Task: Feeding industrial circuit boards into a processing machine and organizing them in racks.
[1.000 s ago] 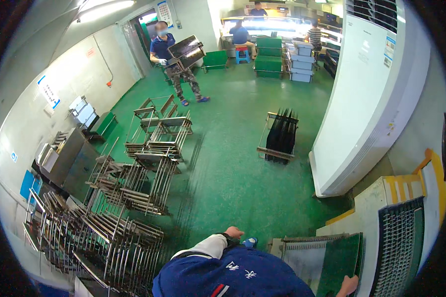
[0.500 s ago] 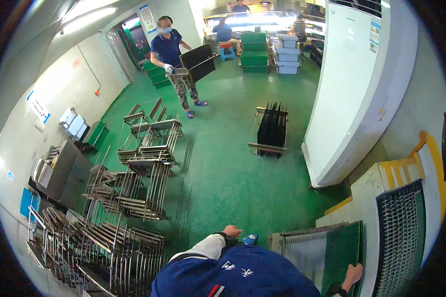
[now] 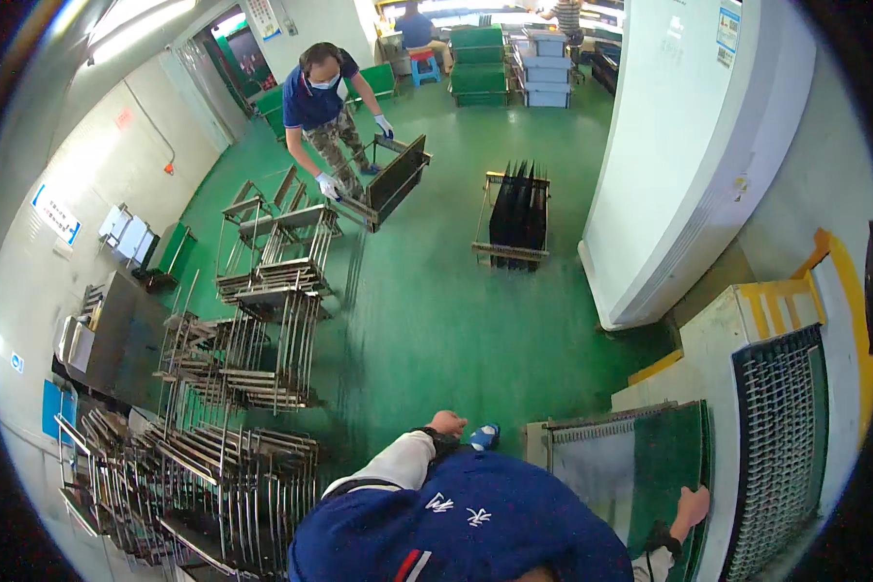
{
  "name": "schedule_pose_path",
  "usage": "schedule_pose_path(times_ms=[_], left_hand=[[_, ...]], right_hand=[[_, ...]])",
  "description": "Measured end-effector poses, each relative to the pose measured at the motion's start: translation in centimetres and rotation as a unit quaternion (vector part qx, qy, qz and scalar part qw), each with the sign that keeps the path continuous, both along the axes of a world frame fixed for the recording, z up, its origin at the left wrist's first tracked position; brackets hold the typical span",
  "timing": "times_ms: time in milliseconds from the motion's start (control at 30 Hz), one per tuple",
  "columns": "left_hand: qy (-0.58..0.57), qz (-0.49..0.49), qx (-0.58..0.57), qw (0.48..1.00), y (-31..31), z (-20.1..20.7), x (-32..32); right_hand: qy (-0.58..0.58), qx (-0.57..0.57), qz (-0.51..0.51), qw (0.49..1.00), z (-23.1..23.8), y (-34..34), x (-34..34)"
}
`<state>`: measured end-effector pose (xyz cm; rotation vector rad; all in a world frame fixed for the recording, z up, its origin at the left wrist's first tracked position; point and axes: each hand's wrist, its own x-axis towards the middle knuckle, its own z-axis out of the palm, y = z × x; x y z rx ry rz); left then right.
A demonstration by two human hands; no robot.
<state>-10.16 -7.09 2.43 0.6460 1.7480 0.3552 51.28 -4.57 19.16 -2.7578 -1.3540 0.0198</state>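
Observation:
My left hand [image 3: 447, 423] hangs in front of my body with its fingers curled, and nothing shows in it. At the lower right, my right hand [image 3: 692, 509] is closed at the right edge of a green board [image 3: 657, 466]. This board stands in a rack with a toothed metal rail [image 3: 601, 421] along its top, beside a pale, see-through-looking section. My fingers partly hide the edge they grip. A white machine bed with a ridged dark conveyor [image 3: 778, 446] is just right of that hand.
Metal racks [image 3: 272, 291] stand in a row on the left. Ahead, a co-worker [image 3: 322, 107] in gloves bends over a rack with a dark panel [image 3: 398, 184]. A rack of black boards [image 3: 520, 218] stands on the green floor, near a tall white cabinet [image 3: 694, 145]. Bins [image 3: 545, 73] are stacked behind.
The co-worker has come nearer, bent down and lowered the rack with the dark panel toward the floor. My view has tilted down a little; both my hands stay nearly in place.

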Motion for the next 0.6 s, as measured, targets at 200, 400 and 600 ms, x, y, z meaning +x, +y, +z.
schedule_pose_path(times_ms=[200, 400, 600], left_hand=[[-0.064, 0.062, 0.020, 0.996, -0.4, -0.7, -0.3], [-0.038, 0.064, 0.017, 0.997, -0.3, -0.6, 0.2], [-0.027, 0.063, 0.011, 0.998, -0.5, -1.5, -0.2]], right_hand=[[-0.011, -0.001, 0.018, 1.000, 0.2, 0.1, -0.3], [-0.024, -0.007, 0.027, 0.999, -0.2, -0.3, 0.1], [-0.041, 0.014, 0.039, 0.998, 0.1, -0.3, -0.5]])
